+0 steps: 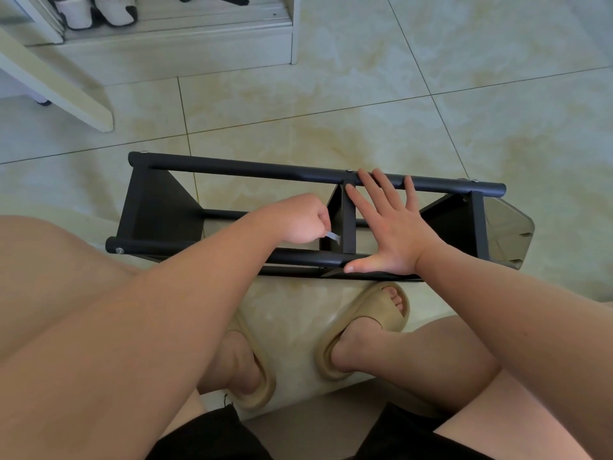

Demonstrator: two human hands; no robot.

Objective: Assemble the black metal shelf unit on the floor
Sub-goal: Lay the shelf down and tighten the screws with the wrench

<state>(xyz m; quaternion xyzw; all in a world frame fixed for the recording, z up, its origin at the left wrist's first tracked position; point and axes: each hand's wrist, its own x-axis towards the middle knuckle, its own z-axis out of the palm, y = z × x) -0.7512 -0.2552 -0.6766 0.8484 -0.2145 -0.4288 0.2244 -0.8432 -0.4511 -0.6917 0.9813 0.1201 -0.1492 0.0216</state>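
– On the tiled floor [331, 111], just beyond the feet, what lies there?
– That is the black metal shelf unit [232, 167], running left to right, with a far tube [431, 185] and a near tube [298, 258] joined by dark panels at the left end, the middle and the right end.

– Where is the left hand [300, 220]?
– Over the unit between the two tubes, just left of the middle panel [348, 220]. Its fingers are curled into a fist and pinch a small silver tool [332, 238], whose tip points at that panel. What kind of tool it is I cannot tell.

– And the right hand [391, 234]?
– It lies flat just right of the middle panel, fingers straight and spread. The fingertips reach the far tube and the thumb rests along the near tube. It grips nothing.

– Anything else near?
– Two feet in beige slippers [365, 327] stand on the near side of the unit, the right one's toe almost under the near tube. Bare knees and black shorts [212, 436] fill the near edge.

– And farther off?
– At the far left a white cabinet [179, 31] holds a pair of pale shoes [96, 11], and a white board [66, 91] slants beside it
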